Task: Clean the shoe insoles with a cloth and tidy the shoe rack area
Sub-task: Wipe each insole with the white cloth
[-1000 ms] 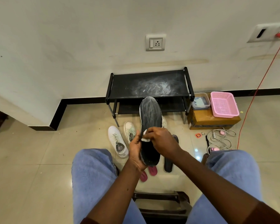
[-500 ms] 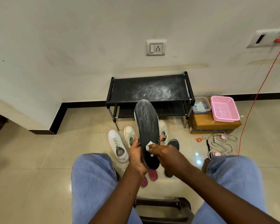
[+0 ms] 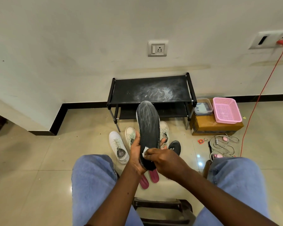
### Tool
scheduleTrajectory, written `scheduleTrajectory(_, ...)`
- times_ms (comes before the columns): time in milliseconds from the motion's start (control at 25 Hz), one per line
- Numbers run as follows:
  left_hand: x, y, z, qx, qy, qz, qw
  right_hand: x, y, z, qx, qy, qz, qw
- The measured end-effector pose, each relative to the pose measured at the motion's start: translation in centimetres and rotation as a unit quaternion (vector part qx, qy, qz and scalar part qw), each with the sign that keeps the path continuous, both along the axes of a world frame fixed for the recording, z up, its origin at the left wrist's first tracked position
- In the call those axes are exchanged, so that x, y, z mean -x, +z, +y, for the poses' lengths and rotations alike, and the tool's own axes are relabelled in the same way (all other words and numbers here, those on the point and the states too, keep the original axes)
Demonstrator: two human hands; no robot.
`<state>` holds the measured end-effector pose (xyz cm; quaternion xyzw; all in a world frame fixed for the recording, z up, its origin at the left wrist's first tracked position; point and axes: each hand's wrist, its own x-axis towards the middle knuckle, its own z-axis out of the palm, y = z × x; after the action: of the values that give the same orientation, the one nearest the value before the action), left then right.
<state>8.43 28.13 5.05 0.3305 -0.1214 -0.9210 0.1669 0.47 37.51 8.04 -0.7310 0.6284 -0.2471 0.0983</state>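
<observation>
A long black insole point(image 3: 148, 128) smeared with white powder stands upright in front of me. My left hand point(image 3: 136, 154) grips its lower part from the left, fingertips showing at its right edge. My right hand point(image 3: 163, 159) pinches a small white cloth point(image 3: 145, 151) and presses it onto the insole near the heel. Behind stands a black two-tier shoe rack point(image 3: 151, 92) against the wall, its top shelf dusted white. Two pink insoles point(image 3: 149, 178) lie on the floor under my hands.
White sneakers point(image 3: 118, 146) and a black shoe point(image 3: 175, 146) lie before the rack. To the right a cardboard box point(image 3: 209, 126) carries a pink basket point(image 3: 226, 110) and a clear container point(image 3: 203, 106). Tangled cables point(image 3: 222, 144) and an orange cord point(image 3: 258, 98) lie beyond. A dark stool point(image 3: 162, 207) sits between my knees.
My right hand with the cloth has slid down the insole toward the heel. The insole has tilted slightly and the view has shifted downward.
</observation>
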Motion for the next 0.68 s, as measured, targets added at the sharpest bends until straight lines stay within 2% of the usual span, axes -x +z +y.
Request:
scheduleTrajectory(120,-0.2,0.0,0.6,0.005,-0.018,0.011,1.0,2.0,-0.2,-2.2,0.01,-0.043,0.021,0.999)
scheduleTrajectory(320,0.2,0.7,2.0,0.012,-0.033,-0.005,0.999,3.2,-0.6,-4.2,-0.021,-0.219,-0.073,0.973)
scheduleTrajectory(440,0.3,1.1,1.1,0.012,-0.005,-0.046,0.999,1.6,-0.2,-2.7,0.057,-0.155,-0.059,0.984)
scheduleTrajectory(560,0.3,0.7,0.1,0.011,0.002,-0.082,0.997,0.1,-0.3,-1.4,0.043,-0.095,-0.062,0.993)
scheduleTrajectory(680,0.1,0.0,0.6,-0.006,0.008,-0.084,0.996,0.0,-0.6,-1.7,0.04,-0.099,-0.044,0.993)
